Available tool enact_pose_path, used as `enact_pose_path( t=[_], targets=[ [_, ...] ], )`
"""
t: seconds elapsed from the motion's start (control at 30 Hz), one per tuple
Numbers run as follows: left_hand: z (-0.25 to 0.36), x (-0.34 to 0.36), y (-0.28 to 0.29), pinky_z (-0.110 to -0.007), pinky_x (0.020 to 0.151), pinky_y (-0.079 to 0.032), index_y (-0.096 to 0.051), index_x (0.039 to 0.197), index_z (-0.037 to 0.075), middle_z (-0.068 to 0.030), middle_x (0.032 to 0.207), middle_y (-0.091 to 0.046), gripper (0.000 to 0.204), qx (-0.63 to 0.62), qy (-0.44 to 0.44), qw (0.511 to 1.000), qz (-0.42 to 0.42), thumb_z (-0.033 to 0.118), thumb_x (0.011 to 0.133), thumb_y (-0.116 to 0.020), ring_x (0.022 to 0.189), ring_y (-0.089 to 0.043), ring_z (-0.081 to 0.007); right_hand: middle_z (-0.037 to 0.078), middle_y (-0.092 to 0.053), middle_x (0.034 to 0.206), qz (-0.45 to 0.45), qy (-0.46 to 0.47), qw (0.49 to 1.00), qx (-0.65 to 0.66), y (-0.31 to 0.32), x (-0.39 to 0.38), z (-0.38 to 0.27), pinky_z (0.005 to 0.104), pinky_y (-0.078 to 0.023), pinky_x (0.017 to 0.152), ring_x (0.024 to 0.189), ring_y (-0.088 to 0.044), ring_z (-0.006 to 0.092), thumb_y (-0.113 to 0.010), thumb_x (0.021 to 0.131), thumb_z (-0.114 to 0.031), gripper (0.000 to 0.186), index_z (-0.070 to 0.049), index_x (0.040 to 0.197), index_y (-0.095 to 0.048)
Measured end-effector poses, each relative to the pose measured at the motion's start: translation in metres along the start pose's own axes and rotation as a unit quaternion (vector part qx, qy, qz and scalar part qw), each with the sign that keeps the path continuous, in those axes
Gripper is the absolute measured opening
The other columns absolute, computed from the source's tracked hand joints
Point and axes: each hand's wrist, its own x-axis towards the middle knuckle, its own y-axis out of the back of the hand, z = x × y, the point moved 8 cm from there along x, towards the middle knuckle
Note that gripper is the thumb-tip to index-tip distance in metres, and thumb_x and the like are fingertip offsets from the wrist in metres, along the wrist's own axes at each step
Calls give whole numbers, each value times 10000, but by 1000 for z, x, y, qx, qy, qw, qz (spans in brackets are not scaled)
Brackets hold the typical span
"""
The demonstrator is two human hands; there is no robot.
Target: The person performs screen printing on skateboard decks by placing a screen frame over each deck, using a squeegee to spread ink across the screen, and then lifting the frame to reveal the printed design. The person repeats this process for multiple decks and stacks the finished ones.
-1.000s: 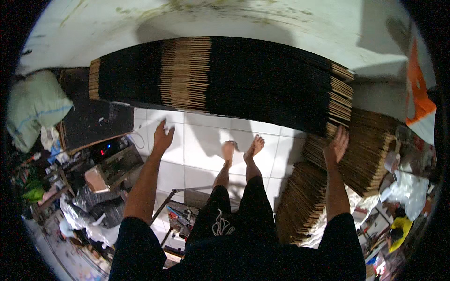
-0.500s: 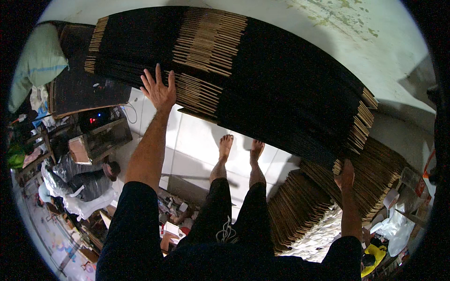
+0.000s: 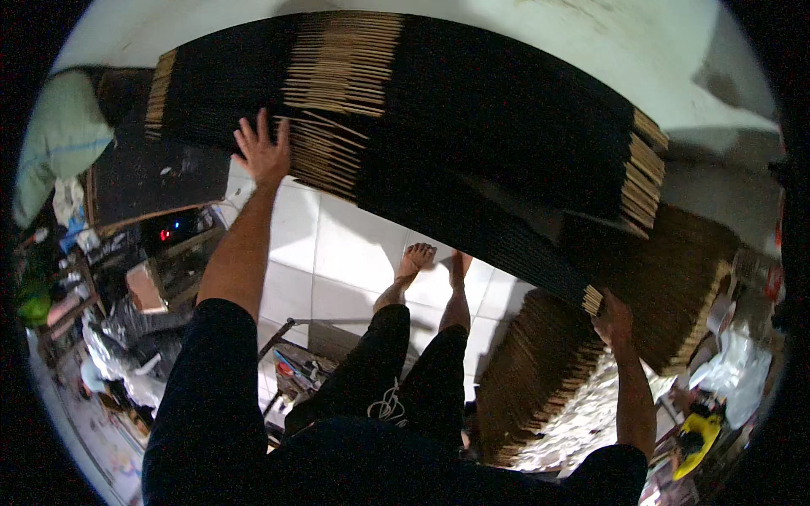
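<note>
Black flattened cardboard sheets, brown corrugated edges showing, form a big bundle [image 3: 472, 126] held up across the top of the view, tilted down toward the right. Left hand [image 3: 263, 152] is spread wide, fingers [image 3: 245, 128] splayed, palm flat against the bundle's near edge at the left end. Right hand [image 3: 612, 319] is curled around the bundle's lower right corner, gripping the sheet ends from below; how tightly, can't tell. Both arms in dark sleeves reach up from the lower edge. Second stack of cardboard [image 3: 540, 379] stands just beside and under the right hand, leaning, with more brown-edged sheets [image 3: 683, 278] behind it at right. Bare feet [image 3: 434, 261] stand on white tile floor [image 3: 329, 244] under the bundle, dark shorts with a white drawstring [image 3: 390, 409] below. At left, a dark device with red lights [image 3: 173, 229], a pale green cloth bundle [image 3: 59, 143], cluttered bags and tools near the floor [image 3: 126, 337]. Yellow object [image 3: 696, 434] at lower right, too small to identify. White wall [image 3: 658, 51] behind the bundle.
</note>
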Motion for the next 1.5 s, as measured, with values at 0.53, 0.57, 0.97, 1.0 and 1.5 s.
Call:
enact_pose_path(
  t=[0.53, 0.57, 0.97, 1.0, 1.5],
  targets=[
    [-46, -24, -13, -763, 1174, -69, -309, 1618, 379, -192, 1722, -135, 725, -60, -118, 991, -1, 706, 993, -474, 1570, -67, -493, 164, -732, 1114, -25, -29, 998, 48, -122, -106, -27, 487, -580, 858, 986, -712, 386, -833, 726, -151, 588, -80, 1270, -625],
    [-53, -22, -14, -765, 1171, -76, -306, 1619, 382, -193, 1721, -136, 723, -56, -100, 993, 5, 704, 994, -475, 1569, -70, -495, 175, -729, 1118, -16, -42, 993, 108, -121, -111, -27, 485, -577, 872, 1023, -704, 394, -824, 704, -110, 577, -77, 1250, -640],
    [-59, -30, -6, -767, 1160, -123, -276, 1622, 415, -198, 1721, -132, 721, -48, -65, 997, -9, 735, 994, -431, 1551, -99, -531, 183, -722, 1073, 118, 24, 975, 189, -137, -163, -35, 491, -577, 808, 962, -695, 416, -780, 727, -42, 545, -95, 1251, -639],
    [-58, -30, -5, -767, 1159, -125, -278, 1621, 415, -195, 1722, -132, 723, -78, -70, 995, 3, 738, 993, -431, 1550, -102, -531, 184, -720, 1086, 118, 18, 976, 183, -141, -160, -33, 494, -575, 817, 973, -693, 419, -775, 733, -43, 549, -95, 1261, -636],
    [-72, -16, -22, -726, 1175, -164, -322, 1603, 389, -148, 1711, -191, 600, 8, -273, 960, 58, 622, 1058, -414, 1526, -126, -557, 146, -725, 1196, 127, -49, 968, 211, -212, -226, -7, 467, -576, 880, 1044, -695, 387, -808, 727, -350, 649, -93, 1303, -658]
  ],
)
